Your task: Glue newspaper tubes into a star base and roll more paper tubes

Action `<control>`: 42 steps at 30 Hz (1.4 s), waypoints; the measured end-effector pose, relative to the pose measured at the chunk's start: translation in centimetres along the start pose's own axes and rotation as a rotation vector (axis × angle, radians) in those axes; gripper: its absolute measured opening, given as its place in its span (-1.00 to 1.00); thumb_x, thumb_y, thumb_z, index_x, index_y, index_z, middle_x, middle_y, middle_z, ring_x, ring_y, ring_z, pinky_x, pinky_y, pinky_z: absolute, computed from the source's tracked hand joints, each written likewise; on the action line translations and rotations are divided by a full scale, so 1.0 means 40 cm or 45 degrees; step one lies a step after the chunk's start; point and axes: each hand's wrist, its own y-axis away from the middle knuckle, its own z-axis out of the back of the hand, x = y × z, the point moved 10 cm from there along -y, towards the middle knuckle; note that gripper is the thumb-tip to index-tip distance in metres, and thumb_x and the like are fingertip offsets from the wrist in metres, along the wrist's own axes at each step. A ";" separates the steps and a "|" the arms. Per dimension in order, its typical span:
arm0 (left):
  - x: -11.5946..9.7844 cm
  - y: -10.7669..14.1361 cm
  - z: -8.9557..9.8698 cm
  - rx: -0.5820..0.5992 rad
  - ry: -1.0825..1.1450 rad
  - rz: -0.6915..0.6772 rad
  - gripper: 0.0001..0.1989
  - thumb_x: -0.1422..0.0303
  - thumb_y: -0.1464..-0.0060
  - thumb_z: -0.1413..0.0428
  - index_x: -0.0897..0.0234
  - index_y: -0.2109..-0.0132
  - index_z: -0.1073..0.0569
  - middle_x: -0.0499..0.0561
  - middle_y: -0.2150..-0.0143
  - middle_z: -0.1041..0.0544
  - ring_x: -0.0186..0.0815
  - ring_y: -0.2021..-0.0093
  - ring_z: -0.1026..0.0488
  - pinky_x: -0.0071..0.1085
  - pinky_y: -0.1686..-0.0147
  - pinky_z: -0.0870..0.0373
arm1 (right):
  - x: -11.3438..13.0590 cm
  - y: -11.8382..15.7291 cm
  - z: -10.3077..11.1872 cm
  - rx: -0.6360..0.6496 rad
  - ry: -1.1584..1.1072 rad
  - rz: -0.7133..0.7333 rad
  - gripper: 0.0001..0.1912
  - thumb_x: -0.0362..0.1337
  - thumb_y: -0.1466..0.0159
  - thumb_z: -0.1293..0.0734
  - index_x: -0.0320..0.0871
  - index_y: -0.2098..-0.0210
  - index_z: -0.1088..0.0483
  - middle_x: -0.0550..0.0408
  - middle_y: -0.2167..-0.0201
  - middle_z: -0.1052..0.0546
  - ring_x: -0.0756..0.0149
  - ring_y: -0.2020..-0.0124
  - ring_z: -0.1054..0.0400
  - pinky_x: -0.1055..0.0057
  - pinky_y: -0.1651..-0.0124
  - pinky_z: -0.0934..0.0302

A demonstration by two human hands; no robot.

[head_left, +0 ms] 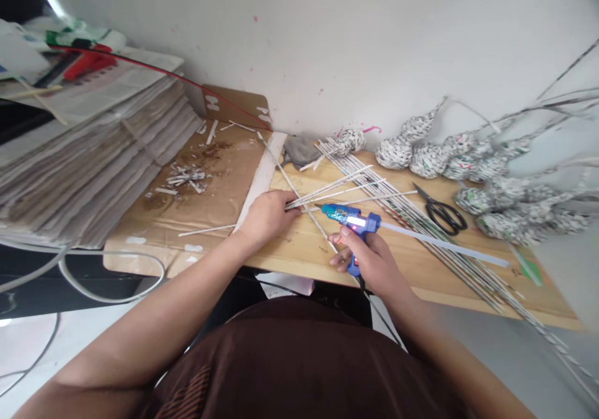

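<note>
Head view, looking down on the bench: the left hand (267, 216) is pinching the near ends of a small fan of paper sticks (334, 191), fingers clenched on them where they come together. From that pinch the sticks are spreading away to the right and slightly up the wooden table (304, 244), so their long axis is running roughly left to right, away from the fingers. One longer stick is crossing under them on a diagonal, from the wall down toward the person.

The right hand (369, 260) is gripping the blue glue gun (353, 222), fingers wrapped round the handle, forefinger lying near the trigger. Its nozzle is pointing left, straight toward the pinched ends, and sitting just beside them; a glue stick is trailing out behind to the right. So the left hand is the nearer one, already on the junction, with the nozzle tip coming in from the right.

Scissors (442, 213) are lying well apart to the right, past a larger bundle of sticks.
</note>
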 end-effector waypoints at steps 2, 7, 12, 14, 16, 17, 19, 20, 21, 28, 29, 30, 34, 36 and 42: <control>0.000 0.000 0.000 -0.007 -0.006 -0.002 -0.78 0.26 -0.11 -0.07 0.17 0.17 -0.57 0.03 0.21 -0.61 -0.19 0.21 -0.51 -0.40 0.23 -0.31 | -0.016 0.000 -0.008 0.006 -0.172 -0.053 -0.58 0.08 -0.24 -0.29 -0.19 0.22 -0.40 -0.07 0.10 -0.52 0.28 0.46 -0.52 0.42 0.46 -0.41; -0.007 0.003 0.006 -0.025 -0.020 0.010 -0.77 0.26 -0.12 -0.08 0.15 0.14 -0.58 0.02 0.17 -0.62 -0.18 0.18 -0.51 -0.39 0.21 -0.30 | -0.027 0.002 -0.036 0.069 -0.401 -0.116 -0.64 0.02 -0.24 -0.32 -0.16 0.19 -0.38 -0.06 -0.02 -0.46 0.19 0.32 -0.56 0.46 0.44 -0.41; -0.014 0.008 0.009 -0.021 -0.055 0.042 -0.76 0.24 -0.12 -0.07 0.15 0.14 -0.58 0.04 0.17 -0.61 -0.18 0.17 -0.51 -0.40 0.21 -0.31 | -0.030 0.000 -0.053 0.112 -0.512 -0.193 -0.67 0.00 -0.24 -0.32 -0.14 0.19 -0.37 -0.04 -0.04 -0.44 0.14 0.24 -0.55 0.44 0.40 -0.42; -0.015 0.008 0.006 -0.014 -0.074 0.064 -0.75 0.22 -0.13 -0.07 0.16 0.15 -0.58 0.05 0.18 -0.61 -0.18 0.19 -0.51 -0.40 0.21 -0.31 | -0.030 -0.001 -0.053 0.107 -0.529 -0.207 -0.67 -0.01 -0.24 -0.33 -0.14 0.19 -0.36 -0.05 -0.03 -0.44 0.13 0.24 -0.55 0.44 0.40 -0.42; -0.016 0.008 0.004 -0.017 -0.100 0.070 -0.74 0.20 -0.14 -0.05 0.18 0.17 -0.57 0.06 0.21 -0.61 -0.18 0.22 -0.51 -0.39 0.24 -0.31 | -0.029 -0.001 -0.054 0.109 -0.530 -0.210 -0.67 0.00 -0.24 -0.33 -0.13 0.19 -0.36 -0.05 -0.03 -0.44 0.13 0.23 -0.55 0.44 0.40 -0.42; -0.017 0.007 0.004 -0.021 -0.115 0.069 -0.74 0.18 -0.14 -0.05 0.18 0.18 -0.57 0.07 0.22 -0.61 -0.18 0.23 -0.50 -0.39 0.25 -0.31 | -0.029 -0.002 -0.055 0.112 -0.526 -0.207 -0.67 0.00 -0.24 -0.33 -0.13 0.19 -0.36 -0.05 -0.04 -0.44 0.13 0.23 -0.55 0.44 0.40 -0.42; -0.017 0.006 0.003 -0.028 -0.141 0.062 -0.72 0.17 -0.15 -0.03 0.19 0.19 -0.56 0.07 0.22 -0.60 -0.18 0.23 -0.50 -0.38 0.25 -0.31 | -0.030 -0.001 -0.057 0.120 -0.519 -0.198 -0.67 0.00 -0.24 -0.33 -0.13 0.20 -0.36 -0.05 -0.05 -0.44 0.12 0.21 -0.54 0.44 0.38 -0.42; -0.017 0.005 0.003 -0.030 -0.150 0.058 -0.72 0.17 -0.15 -0.03 0.19 0.20 -0.56 0.08 0.22 -0.60 -0.17 0.22 -0.50 -0.38 0.24 -0.31 | -0.030 -0.001 -0.057 0.124 -0.514 -0.190 -0.66 0.00 -0.24 -0.33 -0.14 0.20 -0.36 -0.05 -0.05 -0.43 0.12 0.21 -0.54 0.44 0.38 -0.43; -0.016 0.004 0.003 -0.032 -0.155 0.054 -0.73 0.18 -0.15 -0.03 0.20 0.19 -0.56 0.08 0.21 -0.60 -0.17 0.21 -0.50 -0.38 0.23 -0.31 | -0.029 -0.001 -0.056 0.128 -0.503 -0.179 -0.66 0.01 -0.24 -0.32 -0.14 0.20 -0.36 -0.06 -0.05 -0.43 0.11 0.20 -0.54 0.44 0.38 -0.43; -0.016 0.007 0.002 -0.049 -0.167 0.022 -0.75 0.21 -0.15 -0.04 0.19 0.17 -0.55 0.07 0.18 -0.60 -0.17 0.19 -0.51 -0.38 0.23 -0.31 | 0.008 0.001 -0.018 0.059 -0.032 -0.042 -0.65 0.00 -0.27 -0.28 -0.19 0.22 -0.34 -0.01 0.31 -0.52 0.24 0.51 -0.52 0.41 0.51 -0.42; -0.018 0.007 0.003 -0.053 -0.173 0.016 -0.76 0.22 -0.14 -0.05 0.19 0.18 -0.54 0.07 0.19 -0.61 -0.17 0.20 -0.51 -0.38 0.24 -0.30 | 0.012 0.000 -0.018 0.067 0.026 -0.038 -0.65 0.00 -0.28 -0.27 -0.20 0.24 -0.34 0.03 0.40 -0.51 0.25 0.55 -0.50 0.41 0.54 -0.41; -0.020 0.007 0.004 -0.055 -0.182 0.014 -0.77 0.22 -0.14 -0.05 0.19 0.18 -0.54 0.07 0.19 -0.61 -0.17 0.20 -0.51 -0.38 0.25 -0.30 | 0.015 -0.001 -0.019 0.078 0.062 -0.034 -0.65 0.01 -0.28 -0.26 -0.19 0.25 -0.33 0.07 0.47 -0.48 0.26 0.58 -0.49 0.42 0.57 -0.39; -0.019 0.006 0.003 -0.042 -0.229 0.041 -0.79 0.23 -0.13 -0.06 0.19 0.21 -0.54 0.09 0.20 -0.61 -0.15 0.19 -0.51 -0.37 0.24 -0.30 | 0.011 -0.013 -0.028 0.085 0.126 -0.008 -0.63 0.05 -0.27 -0.25 -0.17 0.26 -0.33 0.12 0.55 -0.47 0.27 0.62 -0.47 0.45 0.63 -0.36; -0.019 0.007 0.001 -0.043 -0.236 0.050 -0.79 0.23 -0.13 -0.06 0.19 0.22 -0.53 0.09 0.20 -0.61 -0.14 0.18 -0.51 -0.36 0.24 -0.30 | -0.001 -0.019 -0.029 0.076 0.181 -0.027 -0.60 0.08 -0.25 -0.27 -0.17 0.28 -0.34 0.14 0.62 -0.46 0.27 0.65 -0.45 0.45 0.65 -0.34; -0.023 0.016 0.035 -0.116 -0.052 0.005 -0.80 0.25 -0.13 -0.07 0.22 0.18 -0.51 0.07 0.25 -0.60 -0.17 0.25 -0.50 -0.35 0.27 -0.30 | 0.017 0.000 -0.017 0.046 0.071 -0.006 -0.58 0.10 -0.23 -0.28 -0.18 0.28 -0.35 0.15 0.64 -0.46 0.31 0.65 -0.43 0.48 0.61 -0.32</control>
